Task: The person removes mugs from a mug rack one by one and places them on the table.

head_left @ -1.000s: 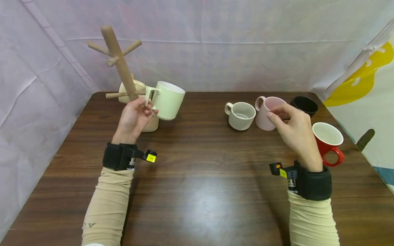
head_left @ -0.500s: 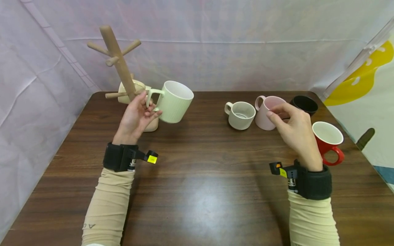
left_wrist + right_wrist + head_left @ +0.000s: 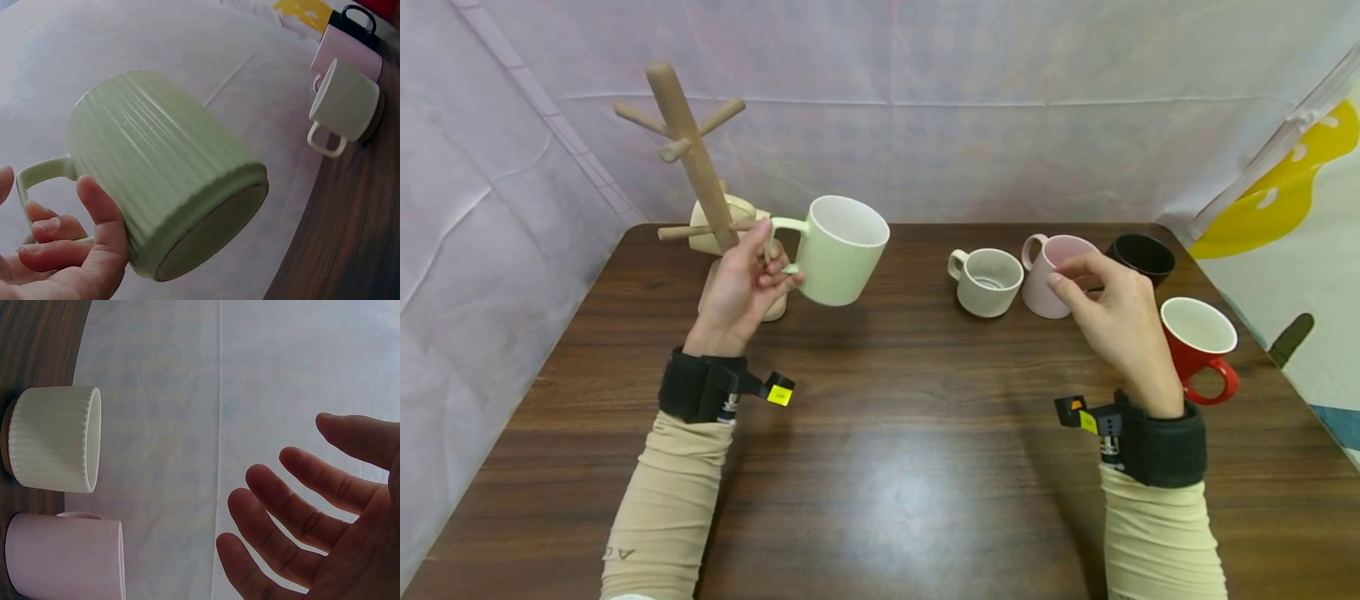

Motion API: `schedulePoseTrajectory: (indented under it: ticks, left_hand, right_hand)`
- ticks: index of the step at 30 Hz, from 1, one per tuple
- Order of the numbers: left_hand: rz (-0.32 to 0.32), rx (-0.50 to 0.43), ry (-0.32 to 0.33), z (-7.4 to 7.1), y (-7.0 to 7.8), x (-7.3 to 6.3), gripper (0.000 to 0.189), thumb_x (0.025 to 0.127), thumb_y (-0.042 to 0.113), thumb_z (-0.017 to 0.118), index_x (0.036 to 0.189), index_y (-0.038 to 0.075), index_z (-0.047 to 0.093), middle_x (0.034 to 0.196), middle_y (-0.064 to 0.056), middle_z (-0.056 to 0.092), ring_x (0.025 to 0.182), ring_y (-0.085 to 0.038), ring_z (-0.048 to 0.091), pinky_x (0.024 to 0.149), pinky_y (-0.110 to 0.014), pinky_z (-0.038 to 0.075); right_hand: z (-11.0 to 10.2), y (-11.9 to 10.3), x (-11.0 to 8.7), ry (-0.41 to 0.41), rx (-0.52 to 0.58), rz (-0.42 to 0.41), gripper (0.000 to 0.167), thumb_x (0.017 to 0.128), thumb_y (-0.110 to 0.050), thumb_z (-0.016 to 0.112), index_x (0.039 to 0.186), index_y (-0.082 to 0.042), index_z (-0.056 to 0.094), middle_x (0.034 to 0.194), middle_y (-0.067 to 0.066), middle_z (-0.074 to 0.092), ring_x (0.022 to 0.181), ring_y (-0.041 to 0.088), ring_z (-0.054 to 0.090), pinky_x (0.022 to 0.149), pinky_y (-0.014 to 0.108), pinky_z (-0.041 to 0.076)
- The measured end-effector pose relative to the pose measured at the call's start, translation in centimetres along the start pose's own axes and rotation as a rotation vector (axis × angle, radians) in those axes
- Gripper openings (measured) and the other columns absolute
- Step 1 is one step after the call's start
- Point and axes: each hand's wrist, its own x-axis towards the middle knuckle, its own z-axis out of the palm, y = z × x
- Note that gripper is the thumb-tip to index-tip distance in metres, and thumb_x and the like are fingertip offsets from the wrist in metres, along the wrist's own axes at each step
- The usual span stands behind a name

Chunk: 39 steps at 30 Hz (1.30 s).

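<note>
My left hand (image 3: 737, 287) holds a pale green ribbed mug (image 3: 846, 254) by its handle, lifted above the table and tilted. In the left wrist view the fingers curl through the handle of the green mug (image 3: 156, 169). Behind that hand stands a wooden mug rack (image 3: 688, 150), with a cream mug (image 3: 702, 218) at a lower peg. My right hand (image 3: 1116, 312) hovers in front of a pink mug (image 3: 1052, 279), holding nothing. The right wrist view shows the right hand (image 3: 312, 531) with loosely bent, spread fingers, apart from the pink mug (image 3: 65, 556).
A small off-white ribbed cup (image 3: 987, 287) stands left of the pink mug. Right of it are a black mug (image 3: 1142, 257) and a red mug (image 3: 1187, 354) with a white inside. A pale cloth backdrop (image 3: 880, 125) hangs behind the brown wooden table (image 3: 880, 400).
The green mug, in my left hand, has moved right, away from the rack, and slightly toward me. My right hand and the other mugs have stayed about where they were.
</note>
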Motion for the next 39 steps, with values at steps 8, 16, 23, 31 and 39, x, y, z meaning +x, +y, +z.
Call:
schedulePoseTrajectory:
  ticks: [8, 16, 23, 31, 39]
  left_hand:
    - [0.034, -0.002, -0.021, 1.3, -0.4, -0.4, 0.049, 0.11, 0.033, 0.04, 0.064, 0.015, 0.039, 0.069, 0.004, 0.032, 0.057, -0.009, 0.028, 0.078, -0.027, 0.046]
    - [0.066, -0.011, -0.036, 2.4, -0.5, -0.9, 0.043, 0.105, 0.036, 0.049, 0.068, 0.017, 0.039, 0.072, 0.004, 0.032, 0.06, -0.009, 0.028, 0.078, -0.028, 0.046]
    - [0.071, -0.025, -0.063, 3.2, -0.8, -1.2, 0.04, 0.105, 0.037, 0.049, 0.071, 0.017, 0.04, 0.073, 0.003, 0.031, 0.061, -0.009, 0.029, 0.078, -0.027, 0.047]
    - [0.069, -0.018, -0.067, 3.8, -0.7, -1.9, 0.04, 0.103, 0.04, 0.052, 0.072, 0.017, 0.04, 0.074, 0.004, 0.032, 0.063, -0.01, 0.03, 0.078, -0.027, 0.047]
    - [0.089, -0.007, -0.127, 4.7, -1.2, -2.3, 0.043, 0.1, 0.042, 0.057, 0.07, 0.017, 0.039, 0.071, 0.003, 0.032, 0.062, -0.011, 0.028, 0.076, -0.028, 0.047]
  right_hand:
    - [0.3, -0.1, 0.0, 0.012, -0.003, -0.017, 0.02, 0.099, -0.013, 0.066, 0.108, 0.005, 0.068, 0.103, 0.024, 0.069, 0.087, 0.029, 0.063, 0.076, 0.017, 0.042]
    - [0.3, -0.2, 0.0, 0.0, 0.004, -0.02, 0.021, 0.099, -0.013, 0.065, 0.108, 0.005, 0.069, 0.105, 0.023, 0.069, 0.086, 0.027, 0.061, 0.075, 0.014, 0.04]
    - [0.4, -0.3, 0.0, -0.011, 0.024, -0.033, 0.021, 0.099, -0.012, 0.065, 0.11, 0.006, 0.068, 0.107, 0.024, 0.069, 0.089, 0.032, 0.064, 0.076, 0.009, 0.04]
    - [1.0, -0.8, 0.0, 0.012, 0.105, -0.07, 0.023, 0.097, -0.008, 0.068, 0.117, 0.002, 0.065, 0.113, 0.018, 0.067, 0.094, 0.019, 0.062, 0.08, 0.011, 0.043]
    - [1.9, -2.0, -0.1, -0.085, 0.267, -0.171, 0.047, 0.09, 0.004, 0.073, 0.132, 0.005, 0.053, 0.13, 0.017, 0.058, 0.11, 0.015, 0.058, 0.092, 0.013, 0.046]
